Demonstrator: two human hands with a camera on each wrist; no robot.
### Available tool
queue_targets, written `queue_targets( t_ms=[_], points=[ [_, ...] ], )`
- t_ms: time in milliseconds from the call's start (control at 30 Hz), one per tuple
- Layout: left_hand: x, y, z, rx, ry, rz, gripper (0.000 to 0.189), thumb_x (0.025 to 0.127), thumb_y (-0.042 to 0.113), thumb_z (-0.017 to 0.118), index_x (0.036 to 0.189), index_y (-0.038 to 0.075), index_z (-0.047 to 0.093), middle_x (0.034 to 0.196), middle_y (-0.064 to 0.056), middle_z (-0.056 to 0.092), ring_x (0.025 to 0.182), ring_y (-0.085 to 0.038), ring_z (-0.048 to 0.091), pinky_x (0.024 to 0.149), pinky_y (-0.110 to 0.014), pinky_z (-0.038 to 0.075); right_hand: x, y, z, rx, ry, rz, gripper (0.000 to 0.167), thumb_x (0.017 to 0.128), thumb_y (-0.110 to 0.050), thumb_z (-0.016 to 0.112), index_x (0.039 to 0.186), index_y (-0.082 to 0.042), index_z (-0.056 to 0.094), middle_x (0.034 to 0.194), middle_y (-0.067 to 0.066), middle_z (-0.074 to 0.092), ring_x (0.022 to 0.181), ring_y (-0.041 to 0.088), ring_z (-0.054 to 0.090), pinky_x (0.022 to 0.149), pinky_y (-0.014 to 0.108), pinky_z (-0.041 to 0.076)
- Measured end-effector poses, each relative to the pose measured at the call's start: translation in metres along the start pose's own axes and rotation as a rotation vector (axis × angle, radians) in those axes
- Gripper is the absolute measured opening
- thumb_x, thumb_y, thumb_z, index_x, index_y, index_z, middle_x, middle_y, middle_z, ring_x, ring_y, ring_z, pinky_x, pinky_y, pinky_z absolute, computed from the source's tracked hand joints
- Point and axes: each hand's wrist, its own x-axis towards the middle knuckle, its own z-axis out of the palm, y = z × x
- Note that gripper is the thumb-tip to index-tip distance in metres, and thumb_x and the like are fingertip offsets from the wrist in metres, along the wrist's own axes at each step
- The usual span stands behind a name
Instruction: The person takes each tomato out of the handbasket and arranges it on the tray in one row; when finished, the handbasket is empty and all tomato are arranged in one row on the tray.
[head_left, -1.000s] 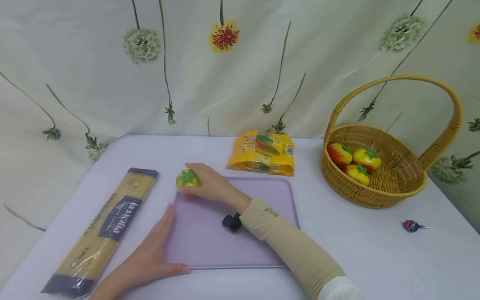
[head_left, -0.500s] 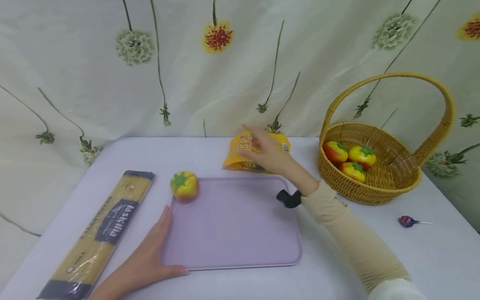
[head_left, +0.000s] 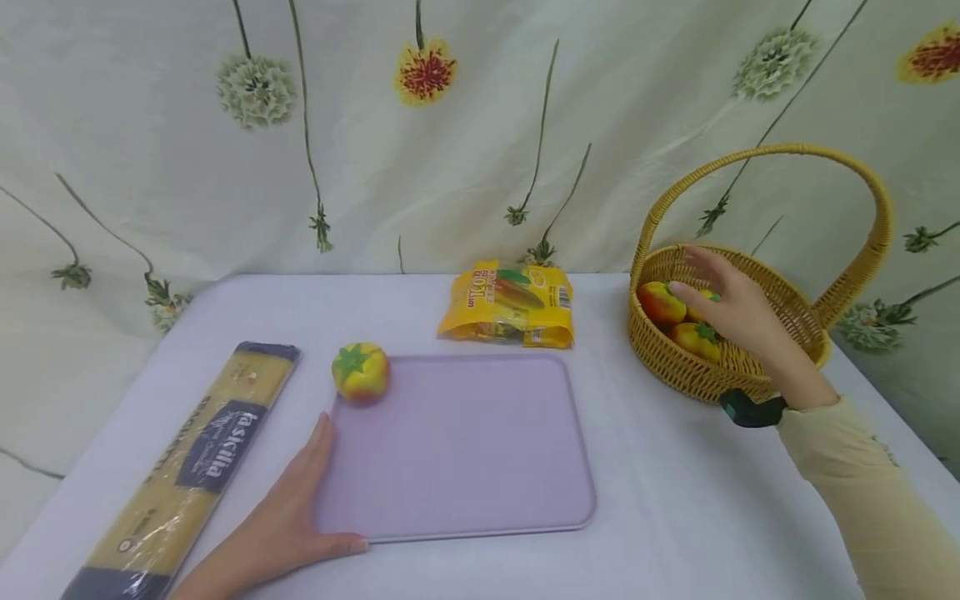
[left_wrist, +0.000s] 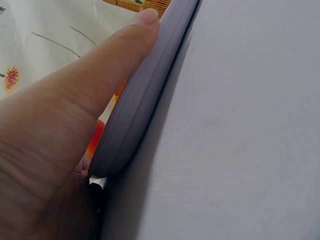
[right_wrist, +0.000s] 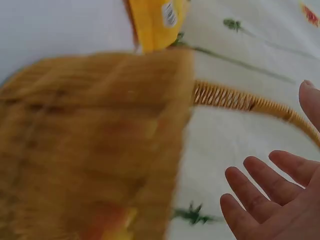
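Observation:
My left hand (head_left: pixel 281 517) rests with spread, straight fingers at the near left corner of a lilac tray (head_left: pixel 465 450); in the left wrist view its thumb (left_wrist: pixel 120 55) lies along the tray's rim. A yellow-red persimmon-like fruit (head_left: pixel 361 372) with a green leafy top sits on the tray's far left corner. My right hand (head_left: pixel 731 304) hovers over the wicker basket (head_left: pixel 667 362), fingers apart and holding nothing. Inside are similar fruits (head_left: pixel 662 303), one partly hidden behind the hand. The right wrist view shows the fingers (right_wrist: pixel 260 195) loosely spread beside the blurred basket.
A spaghetti packet (head_left: pixel 183 467) lies along the table's left side. Behind the tray is a yellow mango-print bag (head_left: pixel 510 304). The basket's tall handle (head_left: pixel 780 152) arches above the right hand. A floral cloth (head_left: pixel 465 167) hangs behind the table.
My right hand has let go of the fruit at the tray's far left corner and moved right, past the yellow bag, to above the basket. The left hand has stayed at the tray.

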Motion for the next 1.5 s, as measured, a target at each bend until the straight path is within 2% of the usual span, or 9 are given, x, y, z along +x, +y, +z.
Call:
queue_targets(
  t_ms=[167, 433, 667, 967, 1167, 1500],
  points=[
    [-0.002, -0.001, -0.001, 0.013, 0.004, -0.004, 0.131, 0.062, 0.053, 0.080, 0.149, 0.002, -0.004, 0.153, -0.021, -0.003, 0.136, -0.041, 0.008, 0.101, -0.009, -0.005, -0.019, 0.031, -0.009, 0.000, 0.035, 0.108, 0.073, 0.094, -0.045, 0.049, 0.148, -0.004, 0.021, 0.140, 0.029, 0.033, 0.123, 0.049, 0.033, 0.094, 0.064, 0.031],
    [-0.002, -0.003, 0.000, 0.009, 0.011, 0.012, 0.130, 0.062, 0.053, 0.080, 0.149, 0.001, -0.002, 0.153, -0.021, -0.001, 0.137, -0.039, 0.008, 0.101, -0.009, -0.003, -0.029, 0.057, -0.006, 0.039, -0.030, 0.166, 0.068, 0.097, -0.041, 0.047, 0.143, 0.005, 0.027, 0.134, 0.032, 0.038, 0.120, 0.050, 0.036, 0.092, 0.066, 0.032],
    [-0.003, -0.001, 0.000, 0.005, 0.004, -0.014, 0.130, 0.061, 0.054, 0.080, 0.149, 0.003, -0.001, 0.154, -0.018, -0.002, 0.136, -0.040, 0.009, 0.101, -0.009, -0.003, -0.029, 0.060, -0.007, 0.025, -0.089, 0.117, 0.063, 0.096, -0.038, 0.051, 0.140, 0.005, 0.035, 0.133, 0.030, 0.042, 0.118, 0.046, 0.040, 0.092, 0.061, 0.037],
    [-0.003, 0.001, -0.002, -0.002, -0.021, -0.044, 0.129, 0.063, 0.055, 0.079, 0.149, 0.005, -0.002, 0.154, -0.015, -0.004, 0.136, -0.040, 0.008, 0.102, -0.011, -0.003, -0.027, 0.059, -0.005, -0.009, -0.209, 0.143, 0.063, 0.096, -0.037, 0.051, 0.138, 0.008, 0.035, 0.131, 0.034, 0.041, 0.118, 0.048, 0.040, 0.093, 0.062, 0.036],
    [-0.003, 0.002, -0.002, -0.007, -0.034, -0.064, 0.130, 0.062, 0.056, 0.078, 0.149, 0.005, -0.003, 0.154, -0.016, -0.004, 0.136, -0.041, 0.008, 0.103, -0.014, -0.003, -0.024, 0.059, -0.004, -0.044, -0.235, 0.135, 0.062, 0.096, -0.035, 0.052, 0.137, 0.009, 0.037, 0.130, 0.035, 0.042, 0.116, 0.049, 0.042, 0.091, 0.061, 0.038],
    [-0.001, 0.001, -0.001, 0.007, -0.011, -0.028, 0.130, 0.061, 0.055, 0.080, 0.149, 0.002, 0.000, 0.154, -0.019, -0.002, 0.135, -0.044, 0.011, 0.101, -0.010, -0.003, -0.020, 0.056, -0.004, -0.108, -0.293, 0.150, 0.069, 0.094, -0.041, 0.053, 0.138, 0.009, 0.035, 0.127, 0.036, 0.043, 0.114, 0.049, 0.042, 0.090, 0.061, 0.039]
  ],
)
